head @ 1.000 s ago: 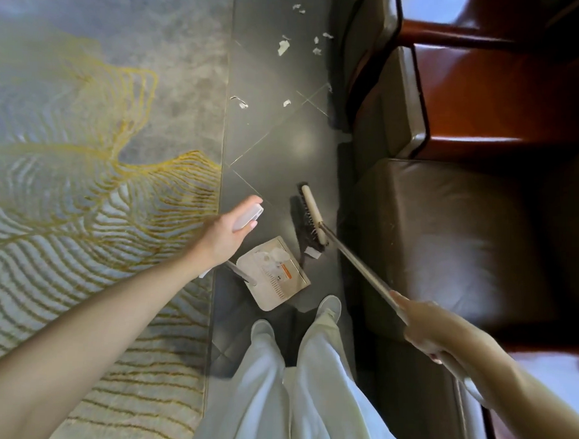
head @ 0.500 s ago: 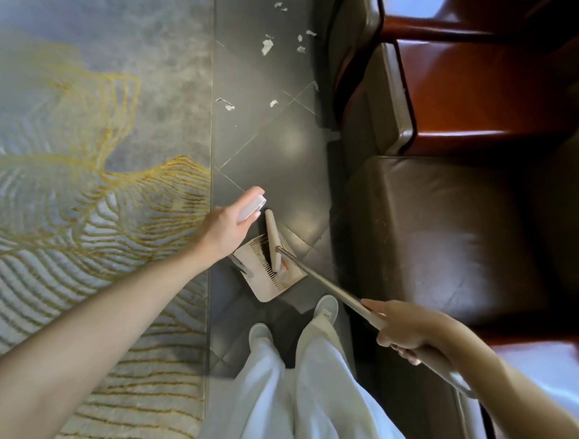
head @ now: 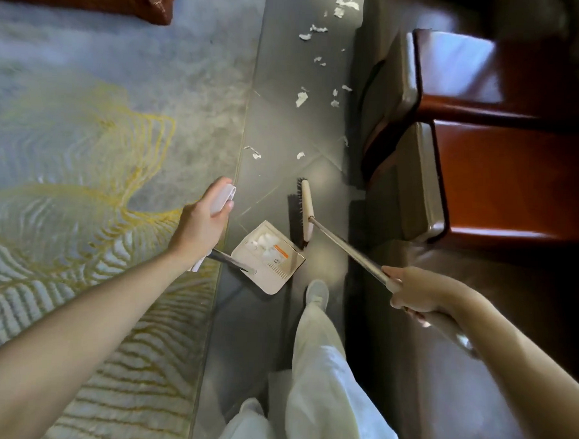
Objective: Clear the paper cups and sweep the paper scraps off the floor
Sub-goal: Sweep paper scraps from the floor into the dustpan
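White trousers (head: 319,368) and one shoe (head: 317,291) stand on the dark tiled floor (head: 285,127), between the rug (head: 87,146) on the left and the brown leather seats (head: 476,291) on the right. The right hand (head: 417,292) grips the broom's metal handle (head: 346,247). The left hand (head: 202,223) grips the white handle of the dustpan (head: 273,279). The dustpan rests on the floor near the rug edge and holds white paper. The broom head (head: 305,210) sits on the floor just beyond the dustpan's mouth. Paper scraps (head: 300,98) lie scattered farther along the floor, toward the far edge.

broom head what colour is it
The broom head is cream with dark bristles, seen in the head view.
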`<control>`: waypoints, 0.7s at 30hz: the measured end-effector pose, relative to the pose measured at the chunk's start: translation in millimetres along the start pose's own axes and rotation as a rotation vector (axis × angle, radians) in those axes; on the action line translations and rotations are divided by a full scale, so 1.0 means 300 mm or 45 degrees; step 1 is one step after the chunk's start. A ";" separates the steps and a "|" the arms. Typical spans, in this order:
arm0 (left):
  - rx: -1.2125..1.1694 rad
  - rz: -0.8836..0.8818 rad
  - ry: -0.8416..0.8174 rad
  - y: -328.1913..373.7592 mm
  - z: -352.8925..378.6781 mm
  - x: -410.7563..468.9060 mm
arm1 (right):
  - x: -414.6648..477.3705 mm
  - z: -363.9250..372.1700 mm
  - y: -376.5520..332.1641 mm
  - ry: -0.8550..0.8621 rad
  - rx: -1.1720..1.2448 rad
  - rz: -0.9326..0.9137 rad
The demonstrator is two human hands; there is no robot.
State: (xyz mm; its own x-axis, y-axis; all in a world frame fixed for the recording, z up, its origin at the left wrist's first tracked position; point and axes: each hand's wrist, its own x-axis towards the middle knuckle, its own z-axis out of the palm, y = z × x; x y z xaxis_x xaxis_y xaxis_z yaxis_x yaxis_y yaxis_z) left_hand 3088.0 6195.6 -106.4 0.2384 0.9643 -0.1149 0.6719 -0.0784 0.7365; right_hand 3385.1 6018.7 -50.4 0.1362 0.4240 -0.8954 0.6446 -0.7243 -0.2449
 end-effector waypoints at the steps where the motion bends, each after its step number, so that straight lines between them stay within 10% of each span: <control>1: 0.001 -0.022 0.019 0.018 0.006 0.069 | 0.052 -0.064 -0.025 0.015 -0.023 -0.007; 21: -0.057 -0.315 0.222 0.185 0.125 1.167 | 0.967 -1.126 -0.578 0.292 -0.236 0.051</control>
State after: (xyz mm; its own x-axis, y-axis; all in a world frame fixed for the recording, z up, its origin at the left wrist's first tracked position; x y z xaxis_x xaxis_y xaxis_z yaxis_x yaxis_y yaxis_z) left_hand 3235.0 6519.2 -130.6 -0.0553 0.9819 -0.1811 0.6620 0.1718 0.7296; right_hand 3566.9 6450.8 -142.1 0.3170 0.5239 -0.7906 0.7588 -0.6402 -0.1200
